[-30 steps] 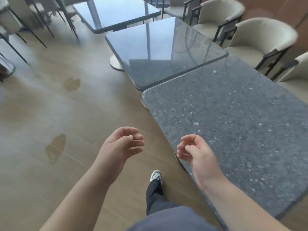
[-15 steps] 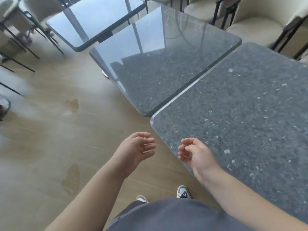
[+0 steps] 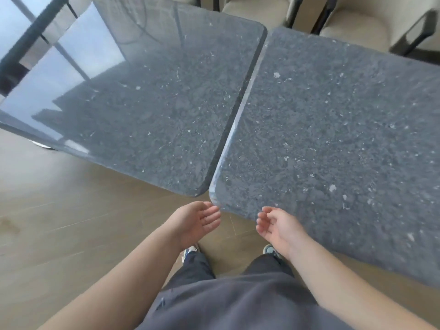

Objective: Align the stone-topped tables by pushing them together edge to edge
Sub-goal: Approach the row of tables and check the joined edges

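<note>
Head view, looking down. Two dark speckled stone tops side by side: left table [image 3: 147, 110] and right table [image 3: 338, 139]. Their long edges run next to each other w/ a thin dark seam [image 3: 240, 106] between them; edges look touching or nearly so, can't tell if fully closed. Near corners are offset: right table's rounded corner sits closer to the person than the left table's corner. Left table is glossy, reflects window frames & sky on its far-left part. Right table looks more matte, w/ pale flecks.

Left hand [image 3: 197, 222]: palm up/inward, fingers relaxed & mostly straight, holds nothing; fingertips just beside the right table's near corner, contact unclear. Right hand [image 3: 278, 225]: fingers loosely curled, holds nothing, sits over the right table's near edge; can't tell if it touches.

Below: dark grey shirt [image 3: 238, 306], dark trousers [image 3: 197, 270], two sneakers [image 3: 190, 250] on wood-look floor [image 3: 59, 222]. Beige chairs [image 3: 357, 17] w/ black frames behind the right table, top right. A pale round table base [image 3: 44, 145] peeks out under the left table's left edge.

No brands, labels or readable writing seen.
</note>
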Motion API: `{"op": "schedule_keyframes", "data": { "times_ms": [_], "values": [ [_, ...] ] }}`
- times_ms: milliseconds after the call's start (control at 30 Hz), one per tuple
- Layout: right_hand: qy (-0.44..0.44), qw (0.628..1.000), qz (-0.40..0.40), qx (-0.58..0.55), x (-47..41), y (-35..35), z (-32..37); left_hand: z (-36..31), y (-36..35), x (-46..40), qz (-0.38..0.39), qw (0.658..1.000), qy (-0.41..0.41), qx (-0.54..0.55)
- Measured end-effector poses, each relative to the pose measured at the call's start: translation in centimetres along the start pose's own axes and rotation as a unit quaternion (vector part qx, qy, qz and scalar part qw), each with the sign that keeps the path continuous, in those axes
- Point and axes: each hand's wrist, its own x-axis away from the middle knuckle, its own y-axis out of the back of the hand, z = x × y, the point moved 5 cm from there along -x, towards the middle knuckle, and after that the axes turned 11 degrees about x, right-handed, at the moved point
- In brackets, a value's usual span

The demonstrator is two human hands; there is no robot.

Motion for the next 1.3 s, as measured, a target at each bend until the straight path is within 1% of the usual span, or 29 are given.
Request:
{"op": "schedule_keyframes", "data": {
  "times_ms": [67, 167, 333, 467, 567, 667, 733, 800, 867, 933, 1133, 1300],
  "values": [
    [-0.027, 0.999, -0.029, -0.031, -0.7, -0.6, -1.7, -0.1, 0.7, -1.9, -0.016, 0.999, 0.039, -0.025],
    [-0.063, 0.991, -0.057, -0.100, -1.7, -0.5, -3.8, 0.8, 0.6, -4.2, -0.028, 0.996, 0.071, -0.055],
    [-0.110, 0.974, -0.069, -0.188, -3.7, 0.2, -7.4, 2.8, 0.4, -7.9, -0.067, 0.993, 0.092, 0.005],
    [-0.114, 0.949, -0.067, -0.286, -5.9, 1.3, -8.3, 4.4, -0.4, -10.2, -0.062, 0.992, 0.080, 0.078],
    [-0.086, 0.923, -0.080, -0.367, -7.4, 2.5, -7.8, 5.3, -1.3, -11.2, -0.050, 0.991, 0.088, 0.092],
    [-0.063, 0.898, -0.073, -0.428, -8.6, 3.5, -6.4, 5.3, -2.1, -12.6, -0.066, 0.987, 0.087, 0.119],
    [-0.061, 0.887, -0.102, -0.446, -9.0, 4.7, -5.8, 5.4, -2.2, -13.6, -0.091, 0.980, 0.096, 0.148],
    [-0.056, 0.878, -0.130, -0.457, -9.5, 6.0, -5.7, 5.6, -2.2, -14.4, -0.116, 0.977, 0.100, 0.151],
    [-0.051, 0.872, -0.123, -0.472, -9.8, 6.7, -5.9, 5.8, -2.1, -15.1, -0.116, 0.974, 0.096, 0.170],
    [-0.044, 0.869, -0.102, -0.483, -9.8, 7.0, -6.3, 5.9, -1.9, -15.3, -0.100, 0.974, 0.087, 0.182],
    [-0.041, 0.881, -0.074, -0.465, -10.2, 7.5, -6.5, 5.5, -2.0, -15.3, -0.064, 0.983, 0.074, 0.155],
    [-0.033, 0.894, -0.085, -0.439, -9.8, 7.6, -6.2, 5.6, -1.8, -15.5, -0.055, 0.991, 0.046, 0.112]
  ]
}}
